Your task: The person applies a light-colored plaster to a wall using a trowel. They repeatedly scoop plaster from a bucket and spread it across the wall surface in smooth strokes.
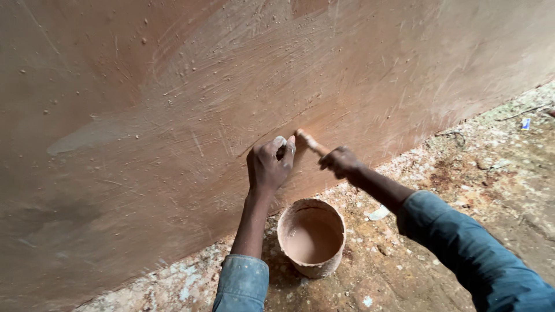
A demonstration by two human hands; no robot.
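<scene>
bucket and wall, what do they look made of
Bucket: probably plastic under a dried, crusty tan coating, holding smooth brownish liquid. Wall: looks like plaster or cement with a wet reddish-brown coat, matte, streaked and gritty. The right hand holds a paint-covered brush; its material is unclear.

Your left hand (269, 166) on the wall (173, 104), your right hand (341, 162) just beside it with a brush (309, 141), bucket (311, 237) on the floor (491, 173) below, between your arms.
</scene>
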